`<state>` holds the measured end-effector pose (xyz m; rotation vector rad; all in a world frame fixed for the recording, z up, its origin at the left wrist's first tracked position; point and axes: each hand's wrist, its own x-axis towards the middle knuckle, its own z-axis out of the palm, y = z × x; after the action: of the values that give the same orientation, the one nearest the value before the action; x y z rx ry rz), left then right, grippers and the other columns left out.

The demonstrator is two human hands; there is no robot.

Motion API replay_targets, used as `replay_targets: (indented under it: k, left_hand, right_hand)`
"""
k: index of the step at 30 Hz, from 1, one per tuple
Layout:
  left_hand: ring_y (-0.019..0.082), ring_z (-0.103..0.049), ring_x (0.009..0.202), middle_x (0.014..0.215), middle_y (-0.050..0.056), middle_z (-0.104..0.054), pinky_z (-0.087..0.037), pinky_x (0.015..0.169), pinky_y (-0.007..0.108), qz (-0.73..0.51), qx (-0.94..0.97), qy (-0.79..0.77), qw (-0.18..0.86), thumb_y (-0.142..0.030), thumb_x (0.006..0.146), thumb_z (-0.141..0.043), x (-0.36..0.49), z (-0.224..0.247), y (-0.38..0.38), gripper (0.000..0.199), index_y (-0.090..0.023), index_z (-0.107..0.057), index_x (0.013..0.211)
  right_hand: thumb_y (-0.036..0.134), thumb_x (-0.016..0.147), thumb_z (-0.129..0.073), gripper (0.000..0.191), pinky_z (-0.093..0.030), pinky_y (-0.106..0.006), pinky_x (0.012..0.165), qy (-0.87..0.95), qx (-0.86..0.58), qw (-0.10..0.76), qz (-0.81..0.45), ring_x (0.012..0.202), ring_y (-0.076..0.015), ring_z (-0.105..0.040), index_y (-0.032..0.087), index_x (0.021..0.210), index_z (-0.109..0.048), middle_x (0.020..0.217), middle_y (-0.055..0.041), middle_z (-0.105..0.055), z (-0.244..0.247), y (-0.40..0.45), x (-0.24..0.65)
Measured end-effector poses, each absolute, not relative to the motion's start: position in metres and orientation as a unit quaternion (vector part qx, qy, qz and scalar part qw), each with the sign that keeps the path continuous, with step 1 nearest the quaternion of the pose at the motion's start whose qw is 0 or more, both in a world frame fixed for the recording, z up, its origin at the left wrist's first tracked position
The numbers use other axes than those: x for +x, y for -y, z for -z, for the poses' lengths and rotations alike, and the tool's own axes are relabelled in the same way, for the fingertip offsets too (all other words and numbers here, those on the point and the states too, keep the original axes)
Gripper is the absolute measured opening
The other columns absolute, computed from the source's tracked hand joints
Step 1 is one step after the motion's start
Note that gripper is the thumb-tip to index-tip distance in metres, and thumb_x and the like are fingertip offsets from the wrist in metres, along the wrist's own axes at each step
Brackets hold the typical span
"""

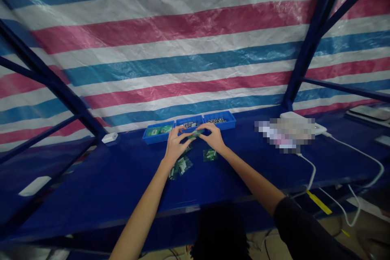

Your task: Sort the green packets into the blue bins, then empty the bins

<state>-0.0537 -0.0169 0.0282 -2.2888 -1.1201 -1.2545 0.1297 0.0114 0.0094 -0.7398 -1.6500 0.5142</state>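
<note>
Left hand [175,144] and right hand [215,137]: thumb and fingertips of each appear to pinch opposite ends of a small, flat, greenish plastic packet [196,133], held up off the table; contents too small to read. Risk: with only the ends gripped, uneven pull could slip one end free or split the film and scatter the contents. Just below, a cluster of clear plastic packets with green and white pieces [183,165] lies near the left wrist; a lowered forearm might drag these. A single similar clear packet [210,154] lies by the right wrist. Beyond: blue plastic tray of green packets [154,139], then two blue plastic trays of small silvery metal parts, middle [189,119] and right [232,121]. Knuckles sit close to the middle tray; a knock could spill parts over the dark-blue tabletop [106,183].
</note>
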Motion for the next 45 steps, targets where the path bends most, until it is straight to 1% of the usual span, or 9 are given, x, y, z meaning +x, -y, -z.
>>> replay_targets:
  k: [3, 6, 9, 14, 25, 31, 35, 40, 45]
  left_hand:
    - [0.018, -0.057, 0.086, 0.089, 0.005, -0.058, -0.045, 0.078, 0.032, 0.495, -0.759, 0.413, 0.086, -0.034, 0.076, -0.064, -0.052, -0.026, 0.015, 0.017, -0.018, -0.065, 0.068]
    - [0.015, -0.058, 0.076, 0.077, 0.003, -0.060, -0.046, 0.072, 0.028, 0.509, -0.739, 0.442, 0.023, -0.036, 0.077, -0.062, -0.057, -0.024, 0.011, 0.021, -0.018, -0.062, 0.067]
    - [0.015, -0.059, 0.071, 0.072, 0.002, -0.063, -0.046, 0.068, 0.027, 0.532, -0.682, 0.501, -0.009, -0.039, 0.078, -0.059, -0.072, -0.028, 0.004, 0.022, -0.018, -0.063, 0.072]
    - [0.017, -0.063, 0.080, 0.087, 0.006, -0.067, -0.047, 0.074, 0.028, 0.593, -0.591, 0.546, -0.023, -0.037, 0.076, -0.055, -0.113, -0.044, -0.024, 0.027, -0.016, -0.059, 0.093]
    - [0.019, -0.063, 0.083, 0.082, 0.006, -0.066, -0.046, 0.079, 0.032, 0.351, -0.682, 0.640, -0.041, -0.014, 0.068, -0.049, -0.163, -0.042, -0.085, 0.013, -0.017, -0.054, 0.079]
    - [0.023, -0.062, 0.088, 0.094, 0.005, -0.070, -0.040, 0.083, 0.037, 0.203, -0.720, 0.661, 0.056, -0.031, 0.074, -0.055, -0.152, -0.067, -0.084, 0.018, -0.022, -0.066, 0.085]
    - [0.026, -0.062, 0.091, 0.092, 0.006, -0.071, -0.039, 0.082, 0.037, 0.132, -0.725, 0.673, 0.063, -0.031, 0.077, -0.052, -0.141, -0.078, -0.080, 0.019, -0.023, -0.068, 0.085]
    - [0.029, -0.054, 0.110, 0.116, 0.010, -0.062, -0.037, 0.090, 0.043, 0.203, -0.715, 0.659, 0.117, -0.037, 0.080, -0.046, -0.117, -0.080, -0.056, 0.038, -0.021, -0.057, 0.113]
    - [0.026, -0.050, 0.115, 0.124, 0.008, -0.055, -0.038, 0.095, 0.043, 0.176, -0.798, 0.572, 0.065, -0.054, 0.081, -0.040, -0.097, -0.063, 0.007, 0.048, -0.026, -0.054, 0.118]
  right_hand:
    - [0.033, 0.069, -0.070, 0.025, -0.048, -0.033, 0.080, 0.694, -0.334, 0.573, -0.280, 0.076, -0.0192, -0.066, 0.020, 0.091, -0.068, 0.075, -0.0026, -0.071, -0.006, -0.011, 0.126]
    - [0.037, 0.072, -0.065, 0.024, -0.050, -0.031, 0.073, 0.688, -0.347, 0.553, -0.316, 0.068, -0.0185, -0.067, 0.018, 0.087, -0.067, 0.068, -0.0025, -0.070, -0.004, -0.010, 0.124]
    - [0.036, 0.076, -0.060, 0.024, -0.049, -0.030, 0.073, 0.695, -0.337, 0.542, -0.331, 0.069, -0.0178, -0.067, 0.018, 0.091, -0.066, 0.069, -0.0022, -0.070, -0.004, -0.009, 0.124]
    - [0.036, 0.076, -0.059, 0.026, -0.050, -0.030, 0.070, 0.696, -0.345, 0.518, -0.358, 0.067, -0.0170, -0.066, 0.020, 0.097, -0.064, 0.068, -0.0007, -0.069, -0.003, -0.009, 0.124]
    - [0.039, 0.077, -0.060, 0.024, -0.049, -0.028, 0.071, 0.704, -0.331, 0.529, -0.341, 0.067, -0.0157, -0.064, 0.022, 0.093, -0.066, 0.068, 0.0005, -0.068, -0.011, -0.011, 0.122]
    - [0.035, 0.074, -0.064, 0.021, -0.049, -0.026, 0.068, 0.722, -0.329, 0.506, -0.338, 0.069, -0.0151, -0.064, 0.022, 0.090, -0.067, 0.071, 0.0003, -0.068, -0.017, -0.008, 0.124]
    - [0.033, 0.073, -0.066, 0.016, -0.047, -0.029, 0.077, 0.780, -0.363, 0.421, -0.287, 0.081, -0.0166, -0.064, 0.023, 0.086, -0.070, 0.084, -0.0015, -0.069, -0.020, -0.004, 0.131]
    - [0.049, 0.060, -0.074, 0.038, -0.036, -0.050, 0.095, 0.813, -0.458, 0.248, -0.260, 0.108, -0.0303, -0.054, 0.026, 0.090, -0.071, 0.111, -0.0083, -0.061, -0.024, -0.002, 0.142]
    - [0.062, 0.037, -0.077, 0.075, -0.045, -0.041, 0.087, 0.805, -0.438, 0.165, -0.365, 0.108, -0.0308, -0.055, 0.028, 0.104, -0.068, 0.117, -0.0093, -0.058, -0.032, -0.007, 0.159]
